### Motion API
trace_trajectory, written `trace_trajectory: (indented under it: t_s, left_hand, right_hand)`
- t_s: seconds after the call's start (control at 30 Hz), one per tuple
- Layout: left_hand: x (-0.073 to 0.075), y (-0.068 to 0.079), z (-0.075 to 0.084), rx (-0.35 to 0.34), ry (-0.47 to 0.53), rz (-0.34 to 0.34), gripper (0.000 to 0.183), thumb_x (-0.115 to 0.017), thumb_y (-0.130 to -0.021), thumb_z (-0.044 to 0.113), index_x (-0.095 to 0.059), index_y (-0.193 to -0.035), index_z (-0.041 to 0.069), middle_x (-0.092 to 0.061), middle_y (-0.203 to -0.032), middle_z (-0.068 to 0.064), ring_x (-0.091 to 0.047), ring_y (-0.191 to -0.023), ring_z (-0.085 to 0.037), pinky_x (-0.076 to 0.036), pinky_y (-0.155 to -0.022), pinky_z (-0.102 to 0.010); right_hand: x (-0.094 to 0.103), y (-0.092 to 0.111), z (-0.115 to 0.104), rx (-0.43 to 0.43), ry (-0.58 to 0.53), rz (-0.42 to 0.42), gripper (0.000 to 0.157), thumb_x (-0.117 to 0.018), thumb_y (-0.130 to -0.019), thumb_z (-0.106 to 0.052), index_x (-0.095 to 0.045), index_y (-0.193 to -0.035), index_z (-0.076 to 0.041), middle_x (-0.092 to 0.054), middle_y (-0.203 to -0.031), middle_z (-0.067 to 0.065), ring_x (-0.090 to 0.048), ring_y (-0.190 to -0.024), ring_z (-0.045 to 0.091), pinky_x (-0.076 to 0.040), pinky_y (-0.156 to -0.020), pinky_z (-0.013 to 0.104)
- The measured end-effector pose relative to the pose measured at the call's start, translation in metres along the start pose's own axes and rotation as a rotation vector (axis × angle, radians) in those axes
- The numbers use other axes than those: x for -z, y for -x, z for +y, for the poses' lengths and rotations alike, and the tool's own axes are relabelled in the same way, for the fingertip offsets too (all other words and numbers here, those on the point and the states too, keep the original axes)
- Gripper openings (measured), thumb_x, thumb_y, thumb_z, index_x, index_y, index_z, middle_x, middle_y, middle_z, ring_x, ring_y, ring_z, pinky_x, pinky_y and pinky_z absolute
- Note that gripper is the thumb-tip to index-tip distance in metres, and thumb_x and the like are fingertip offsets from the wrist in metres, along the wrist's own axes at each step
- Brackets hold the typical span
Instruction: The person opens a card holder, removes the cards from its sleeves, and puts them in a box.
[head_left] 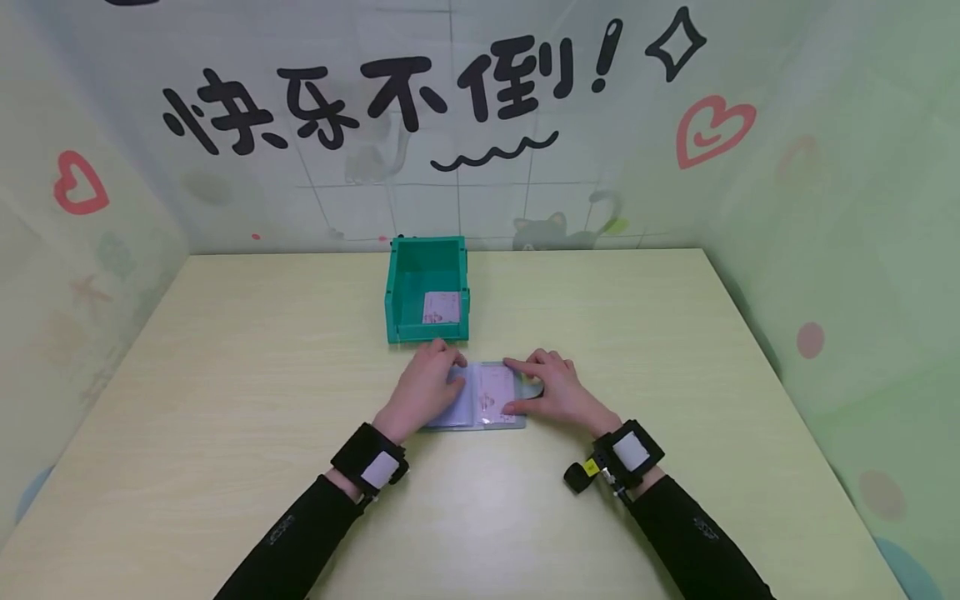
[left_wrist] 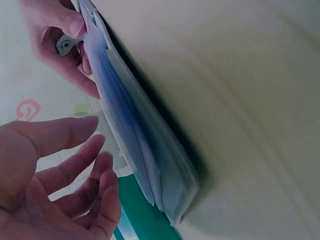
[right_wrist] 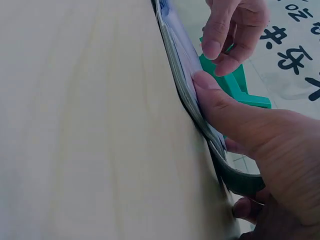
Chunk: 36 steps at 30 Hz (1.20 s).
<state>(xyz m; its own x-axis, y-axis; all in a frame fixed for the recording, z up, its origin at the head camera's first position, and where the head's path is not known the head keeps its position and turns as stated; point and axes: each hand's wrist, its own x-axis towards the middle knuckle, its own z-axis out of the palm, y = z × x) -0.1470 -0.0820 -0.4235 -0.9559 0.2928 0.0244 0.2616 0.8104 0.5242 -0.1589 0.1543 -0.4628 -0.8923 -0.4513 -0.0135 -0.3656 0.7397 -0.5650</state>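
Observation:
A card binder [head_left: 473, 417] with clear sleeves lies spread on the table, a pink card [head_left: 495, 390] visible in its right-hand page. My left hand [head_left: 429, 385] is over the left page; in the left wrist view its fingers [left_wrist: 75, 132] are loosely bent with nothing between them. At the binder's right side, my right hand [head_left: 558, 392] holds it, thumb [right_wrist: 215, 95] on the page and index finger along the far edge. A strap with a metal snap [left_wrist: 65, 45] sticks out beside the right hand's curled fingers.
Just behind the binder stands a green bin [head_left: 427, 333] with a pink card [head_left: 441, 307] inside. The pale wooden table [head_left: 225, 358] meets printed cloth walls [head_left: 840, 250] at the back and sides.

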Motion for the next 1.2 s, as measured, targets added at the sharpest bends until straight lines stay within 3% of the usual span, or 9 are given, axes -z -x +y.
trace_trajectory:
  t_s: [0.13, 0.23, 0.43, 0.87, 1.2]
  left_hand:
    - [-0.004, -0.003, 0.005, 0.017, 0.09, -0.105, 0.019, -0.069, -0.095, 0.013, -0.072, -0.109, 0.001, -0.069, -0.102, -0.012, -0.058, -0.092, -0.023, -0.054, -0.09, -0.037]
    - [-0.007, -0.006, 0.007, 0.052, 0.142, -0.135, 0.02, -0.068, -0.096, 0.016, -0.072, -0.108, 0.0, -0.068, -0.094, -0.01, -0.057, -0.084, -0.02, -0.052, -0.08, -0.031]
    - [-0.008, -0.009, 0.009, 0.086, 0.192, -0.14, 0.02, -0.067, -0.096, 0.014, -0.071, -0.106, -0.003, -0.068, -0.086, -0.01, -0.058, -0.076, -0.018, -0.045, -0.067, -0.024]
    - [-0.005, -0.018, 0.01, 0.178, 0.216, -0.186, 0.029, -0.07, -0.094, 0.017, -0.07, -0.116, -0.002, -0.069, -0.097, -0.013, -0.059, -0.086, -0.022, -0.048, -0.075, -0.028]
    - [-0.005, -0.022, 0.003, 0.218, 0.243, -0.172, 0.029, -0.076, -0.088, 0.013, -0.073, -0.113, 0.0, -0.071, -0.092, -0.011, -0.062, -0.082, -0.018, -0.04, -0.064, -0.021]
  right_hand:
    - [-0.001, -0.001, 0.002, -0.006, -0.002, 0.009, 0.075, -0.086, -0.077, -0.043, -0.057, -0.144, -0.021, -0.053, -0.101, 0.002, -0.041, -0.096, 0.019, -0.024, -0.082, 0.036]
    - [-0.002, -0.001, 0.003, -0.009, -0.003, 0.013, 0.075, -0.086, -0.077, -0.044, -0.058, -0.143, -0.022, -0.052, -0.1, 0.002, -0.041, -0.096, 0.018, -0.024, -0.083, 0.036]
    - [-0.004, -0.002, 0.003, 0.001, 0.006, 0.035, 0.074, -0.086, -0.076, -0.043, -0.059, -0.142, -0.022, -0.051, -0.097, 0.002, -0.04, -0.093, 0.019, -0.023, -0.082, 0.036]
    - [-0.004, -0.003, -0.003, -0.004, 0.029, 0.045, 0.072, -0.086, -0.075, -0.047, -0.061, -0.14, -0.025, -0.048, -0.093, 0.001, -0.038, -0.09, 0.018, -0.023, -0.08, 0.035]
    - [-0.004, -0.003, -0.002, 0.013, 0.05, 0.036, 0.073, -0.085, -0.076, -0.048, -0.061, -0.14, -0.024, -0.045, -0.092, 0.002, -0.038, -0.091, 0.018, -0.023, -0.08, 0.035]
